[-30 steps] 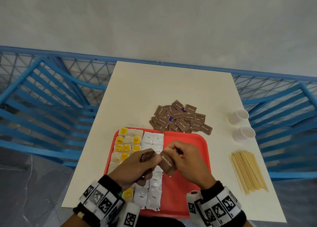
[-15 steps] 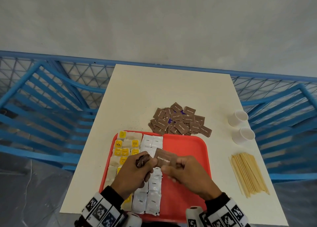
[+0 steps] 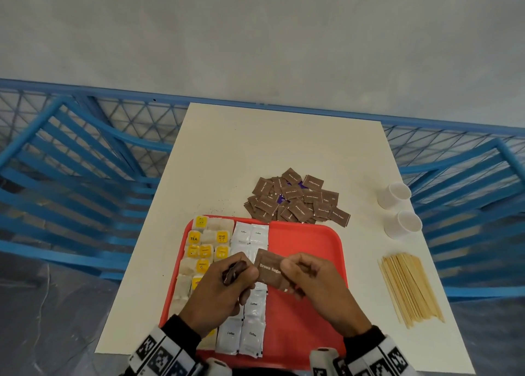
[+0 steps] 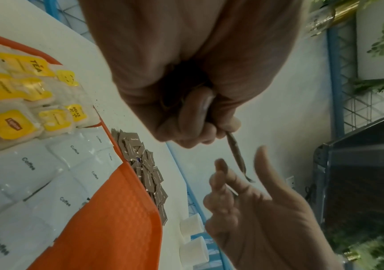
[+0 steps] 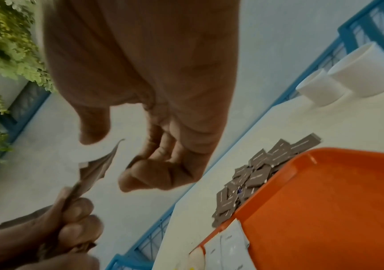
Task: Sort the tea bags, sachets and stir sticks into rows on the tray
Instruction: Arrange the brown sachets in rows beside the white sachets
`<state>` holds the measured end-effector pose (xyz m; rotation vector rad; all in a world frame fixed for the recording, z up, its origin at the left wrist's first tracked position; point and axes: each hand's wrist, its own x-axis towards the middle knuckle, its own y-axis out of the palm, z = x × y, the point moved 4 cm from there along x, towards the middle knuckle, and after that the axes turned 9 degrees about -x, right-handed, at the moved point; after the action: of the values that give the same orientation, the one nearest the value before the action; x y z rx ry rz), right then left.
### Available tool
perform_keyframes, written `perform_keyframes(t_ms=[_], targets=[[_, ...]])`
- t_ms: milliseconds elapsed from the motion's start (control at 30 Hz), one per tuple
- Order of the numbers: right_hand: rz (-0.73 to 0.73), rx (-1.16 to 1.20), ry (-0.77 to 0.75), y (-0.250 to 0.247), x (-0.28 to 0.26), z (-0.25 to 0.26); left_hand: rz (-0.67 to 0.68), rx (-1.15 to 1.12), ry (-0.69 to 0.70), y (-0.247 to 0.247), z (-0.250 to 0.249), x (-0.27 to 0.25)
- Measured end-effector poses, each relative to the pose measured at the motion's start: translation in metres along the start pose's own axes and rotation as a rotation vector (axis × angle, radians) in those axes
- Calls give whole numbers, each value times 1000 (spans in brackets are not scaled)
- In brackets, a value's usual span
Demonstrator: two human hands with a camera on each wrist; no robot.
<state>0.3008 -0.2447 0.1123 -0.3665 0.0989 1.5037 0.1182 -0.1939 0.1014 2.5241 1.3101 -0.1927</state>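
Above the red tray point(image 3: 312, 245), my left hand point(image 3: 247, 272) grips a small stack of brown sugar sachets. One brown sugar sachet point(image 3: 268, 267) sticks out to the right, label up. My right hand point(image 3: 288, 276) is at its free end. In the right wrist view the right hand's point(image 5: 126, 155) thumb and curled fingers stand apart on either side of the sachet point(image 5: 98, 168). The left wrist view shows the same sachet point(image 4: 236, 155) edge-on, pinched by the left hand point(image 4: 200, 131). Tea bags point(image 3: 204, 250) and white coffee sachets point(image 3: 250, 233) lie in columns on the tray's left.
A pile of brown sugar sachets point(image 3: 295, 199) lies on the white table just beyond the tray. Two white cups point(image 3: 397, 205) lie on their sides at the right edge, with wooden stir sticks point(image 3: 409, 287) nearer me. Blue railing surrounds the table. The tray's right half is bare.
The sachet hung tilted from my right fingers a second ago; it now lies flat, label up, held from the left hand's side. My right thumb and fingers have loosened around it.
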Motion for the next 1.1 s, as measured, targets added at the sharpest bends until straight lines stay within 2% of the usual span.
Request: perform_keyframes(t_ms=[133, 200, 233, 333, 367, 533, 733, 867, 1100], targets=[[-179, 37, 5, 0, 6, -1, -29, 48, -12, -3, 6, 3], [-259, 121, 76, -6, 6, -15, -72, 25, -41, -4, 11, 6], [-245, 149, 119, -6, 6, -22, -98, 15, -62, -3, 15, 8], [-77, 118, 189, 4, 7, -33, -120, 32, -115, 2, 24, 12], [-75, 94, 199, 4, 12, -39, -128, 51, -127, 2, 27, 13], [-275, -116, 326, -32, 78, -80, -262, 77, -203, -22, 33, 9], [-221, -448, 448, -43, 140, -123, -264, 153, -256, -42, 35, -5], [-225, -635, 467, -36, 155, -125, -292, 118, -308, -48, 42, -10], [-326, -661, 488, -27, 147, -124, -286, 48, -334, -49, 36, -9]])
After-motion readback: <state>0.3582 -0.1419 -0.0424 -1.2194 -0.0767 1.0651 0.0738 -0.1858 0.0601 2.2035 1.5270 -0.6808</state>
